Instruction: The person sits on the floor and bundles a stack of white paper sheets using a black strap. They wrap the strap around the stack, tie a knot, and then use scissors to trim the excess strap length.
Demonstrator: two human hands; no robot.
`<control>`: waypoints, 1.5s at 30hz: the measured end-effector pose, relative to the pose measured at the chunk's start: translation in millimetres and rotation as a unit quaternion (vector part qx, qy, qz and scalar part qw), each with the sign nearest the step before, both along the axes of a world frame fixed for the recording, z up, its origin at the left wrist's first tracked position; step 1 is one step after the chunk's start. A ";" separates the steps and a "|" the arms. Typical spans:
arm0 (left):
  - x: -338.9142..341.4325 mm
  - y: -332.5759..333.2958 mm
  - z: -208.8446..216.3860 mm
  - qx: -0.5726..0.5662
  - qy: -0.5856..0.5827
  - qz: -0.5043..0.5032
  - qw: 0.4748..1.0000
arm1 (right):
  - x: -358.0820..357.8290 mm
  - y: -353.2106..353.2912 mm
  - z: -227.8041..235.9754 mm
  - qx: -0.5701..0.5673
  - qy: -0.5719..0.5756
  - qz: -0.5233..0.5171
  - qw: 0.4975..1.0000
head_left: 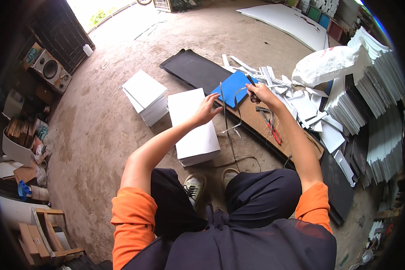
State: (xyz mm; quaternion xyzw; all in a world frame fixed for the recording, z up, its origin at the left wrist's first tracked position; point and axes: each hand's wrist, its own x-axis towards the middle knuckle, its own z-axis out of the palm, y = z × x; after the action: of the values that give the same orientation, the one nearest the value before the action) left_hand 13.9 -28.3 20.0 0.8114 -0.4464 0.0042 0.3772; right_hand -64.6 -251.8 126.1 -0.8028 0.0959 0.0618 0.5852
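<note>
My left hand (pixel 205 110) is over the far end of a tall stack of white sheets (pixel 194 126), its fingers apart and close to a thin dark strap (pixel 228 130). Whether a fingertip touches the strap is unclear. The strap runs from beside a blue sheet (pixel 235 85) down to the floor near my shoes. My right hand (pixel 262 95) is closed around a slim dark tool (pixel 251 81) at the blue sheet's right edge. The tool's exact kind does not show. Red-handled pliers (pixel 274 134) lie on a brown board (pixel 256 121) below my right hand.
A second white stack (pixel 144 96) stands to the left. Behind the brown board lies a long black sheet (pixel 193 67). White offcuts (pixel 303 105) are heaped at the right, beside a white sack (pixel 326 65) and tall sheet piles (pixel 382 76). A speaker (pixel 49 67) stands far left.
</note>
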 end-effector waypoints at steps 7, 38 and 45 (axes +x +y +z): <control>-8.2 -37.3 36.2 -0.065 0.229 -0.144 0.960 | -4.1 1.8 11.4 0.109 -0.088 -0.102 0.985; 28.6 72.3 1.9 0.034 0.092 0.042 0.994 | 56.4 112.3 -84.8 -0.053 -0.084 0.000 0.995; 20.4 74.3 -12.8 0.193 -0.091 0.002 0.977 | 58.9 93.1 -92.4 -0.013 -0.107 -0.105 0.989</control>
State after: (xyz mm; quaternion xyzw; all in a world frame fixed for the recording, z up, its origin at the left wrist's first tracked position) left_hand 34.2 46.1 7.2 0.8661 -0.4697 -0.0078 0.1710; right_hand -5.7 -158.7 33.6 -0.7981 0.1171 -0.0875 0.5845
